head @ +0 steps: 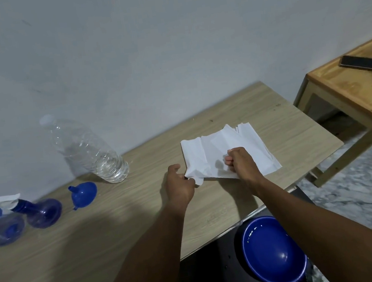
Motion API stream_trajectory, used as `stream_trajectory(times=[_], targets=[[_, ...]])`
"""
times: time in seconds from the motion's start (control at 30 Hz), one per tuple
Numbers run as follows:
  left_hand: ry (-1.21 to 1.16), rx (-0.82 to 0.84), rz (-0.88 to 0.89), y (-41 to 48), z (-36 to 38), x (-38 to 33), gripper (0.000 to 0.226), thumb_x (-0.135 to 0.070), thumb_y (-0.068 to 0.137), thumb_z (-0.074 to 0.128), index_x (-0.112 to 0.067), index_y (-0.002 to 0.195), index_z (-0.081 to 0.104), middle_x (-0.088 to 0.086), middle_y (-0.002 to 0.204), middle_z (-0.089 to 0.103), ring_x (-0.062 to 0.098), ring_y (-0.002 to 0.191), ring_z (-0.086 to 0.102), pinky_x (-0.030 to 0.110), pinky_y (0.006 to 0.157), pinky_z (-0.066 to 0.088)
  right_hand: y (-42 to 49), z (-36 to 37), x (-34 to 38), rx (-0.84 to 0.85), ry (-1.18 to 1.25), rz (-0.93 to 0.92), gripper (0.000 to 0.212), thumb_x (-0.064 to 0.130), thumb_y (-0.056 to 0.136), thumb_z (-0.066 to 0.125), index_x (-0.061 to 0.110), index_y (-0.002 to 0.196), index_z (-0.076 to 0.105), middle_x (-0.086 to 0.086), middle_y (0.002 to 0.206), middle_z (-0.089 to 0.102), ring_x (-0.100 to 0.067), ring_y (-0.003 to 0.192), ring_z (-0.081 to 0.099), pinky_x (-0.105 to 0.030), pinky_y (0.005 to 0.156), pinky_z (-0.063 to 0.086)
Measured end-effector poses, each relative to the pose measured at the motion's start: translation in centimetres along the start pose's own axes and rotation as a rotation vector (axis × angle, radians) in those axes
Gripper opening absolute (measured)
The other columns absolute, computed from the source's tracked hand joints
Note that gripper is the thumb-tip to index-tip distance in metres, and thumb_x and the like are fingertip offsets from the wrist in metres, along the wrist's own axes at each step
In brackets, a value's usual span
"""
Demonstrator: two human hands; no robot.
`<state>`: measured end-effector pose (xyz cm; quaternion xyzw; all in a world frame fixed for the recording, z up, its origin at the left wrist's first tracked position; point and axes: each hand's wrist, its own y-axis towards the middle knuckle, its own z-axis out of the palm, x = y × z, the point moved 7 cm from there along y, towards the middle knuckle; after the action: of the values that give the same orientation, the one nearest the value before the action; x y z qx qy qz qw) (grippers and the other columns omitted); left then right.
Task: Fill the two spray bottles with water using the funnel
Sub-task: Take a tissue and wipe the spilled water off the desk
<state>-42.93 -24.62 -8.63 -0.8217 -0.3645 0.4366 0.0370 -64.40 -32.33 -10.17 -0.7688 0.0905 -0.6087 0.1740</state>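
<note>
Two blue translucent spray bottles stand at the table's left end, one at the frame edge (0, 227) with a white trigger head, the other (42, 212) just right of it. A blue funnel (84, 194) lies on its side beside them. Behind it stands a clear capped water bottle (90, 150), water low in its base. A stack of white tissue paper (226, 150) lies mid-table. My left hand (180, 185) pinches its near-left corner. My right hand (241, 164) grips the tissue near its front edge.
A light wooden table (99, 245) runs along a grey wall. A blue bowl (273, 249) sits below the table's near edge by my right forearm. A second wooden table (353, 97) at the right carries a dark phone (364, 63).
</note>
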Motion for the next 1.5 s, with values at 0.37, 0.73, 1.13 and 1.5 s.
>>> stream_trajectory(times=[0.37,0.73,1.13,1.5], targets=[[-0.044,-0.345,-0.065,-1.0,-9.5,4.6,0.024,0.0,0.081,0.055,-0.012,0.09,0.073,0.008,0.098,0.073,0.032,0.099,0.065,0.03,0.087,0.046,-1.4,0.6,1.4,-0.025,-0.126,-0.017,0.032,0.038,0.1,0.047,0.007,0.106,0.056,0.0,0.096,0.06,-0.018,0.088,0.055,-0.038,0.082,0.045],[-0.234,-0.512,-0.2,-4.0,-19.5,11.3,0.031,-0.005,0.096,0.045,-0.002,0.119,0.066,0.018,0.121,0.066,0.035,0.114,0.059,0.029,0.085,0.038,-0.9,3.8,2.7,0.022,-0.672,-0.118,0.042,0.036,0.095,0.059,0.007,0.125,0.057,-0.016,0.128,0.059,-0.033,0.115,0.057,-0.042,0.098,0.047],[-0.447,-0.18,-0.125,-4.0,-30.9,17.0,0.015,-0.006,0.092,0.058,-0.012,0.093,0.072,0.009,0.092,0.071,0.021,0.076,0.064,0.03,0.064,0.052,-13.9,24.5,12.0,0.317,-0.87,-0.632,0.063,0.026,0.079,0.069,0.022,0.138,0.048,-0.01,0.141,0.049,-0.035,0.127,0.046,-0.046,0.102,0.043],[-0.655,0.05,-0.151,-5.4,-41.0,24.0,0.017,-0.001,0.094,0.056,-0.002,0.107,0.067,0.02,0.103,0.072,0.032,0.094,0.069,0.042,0.081,0.059,-24.8,41.8,11.5,0.634,-0.389,-0.387,0.016,0.006,0.091,0.054,0.019,0.085,0.062,-0.001,0.088,0.064,-0.014,0.081,0.057,-0.025,0.072,0.044]])
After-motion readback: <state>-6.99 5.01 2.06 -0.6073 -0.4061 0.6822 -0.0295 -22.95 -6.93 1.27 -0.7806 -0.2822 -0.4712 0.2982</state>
